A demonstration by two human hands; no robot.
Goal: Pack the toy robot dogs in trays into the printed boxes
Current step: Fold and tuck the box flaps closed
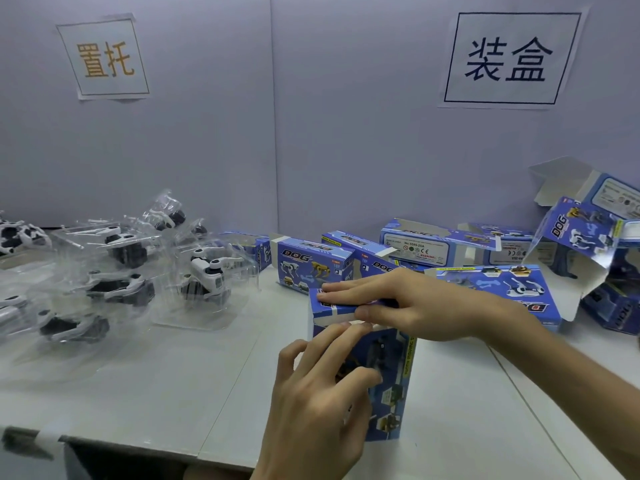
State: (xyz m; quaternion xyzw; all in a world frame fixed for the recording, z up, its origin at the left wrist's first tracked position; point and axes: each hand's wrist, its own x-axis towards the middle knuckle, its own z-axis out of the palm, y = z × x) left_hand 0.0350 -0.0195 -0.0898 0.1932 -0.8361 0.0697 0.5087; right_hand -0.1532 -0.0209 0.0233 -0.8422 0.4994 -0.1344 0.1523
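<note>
At lower centre the printed box (388, 393) stood upright on the worktop (138, 393). The left hand (318, 403) gripped its front, while the right hand (408, 306) pinched the lid flap (332, 308) between flat fingers (349, 288) and thumb. Pressed askew, the flap might crumple instead of tucking in.

Upright box (394, 403) and the other printed boxes (311, 265) are blue with white and yellow dog pictures. Toy robot dogs (207, 271) are white and black in clear trays (194, 317). Pale grey desk (173, 393), lavender wall (311, 133); left sign (104, 57) white with orange characters, right sign (509, 60) white with navy characters
</note>
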